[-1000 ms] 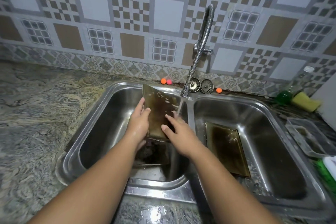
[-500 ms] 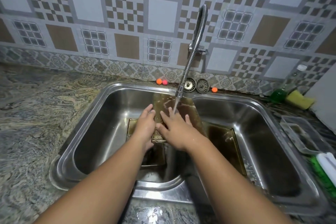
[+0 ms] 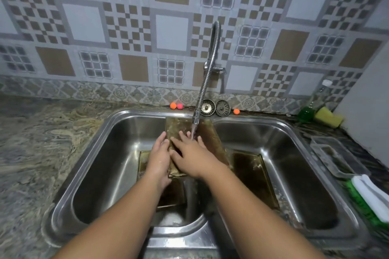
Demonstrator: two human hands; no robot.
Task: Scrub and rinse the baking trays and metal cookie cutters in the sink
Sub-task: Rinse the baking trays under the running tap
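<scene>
A stained baking tray (image 3: 210, 139) stands tilted over the divider of the double steel sink (image 3: 126, 114), its far edge up near the back rim, under the stream from the flexible tap (image 3: 207, 82). The left hand (image 3: 159, 160) grips the tray's left edge, fingers curled round it. The right hand (image 3: 189, 153) lies flat on the tray's face, fingers spread and straight, with water hitting just beyond the fingertips. A second tray (image 3: 254, 176) lies in the right basin and a third tray (image 3: 143, 157) in the left basin below the hands. A yellow sponge (image 3: 328, 120) sits on the surface (image 3: 42, 143) at the right.
</scene>
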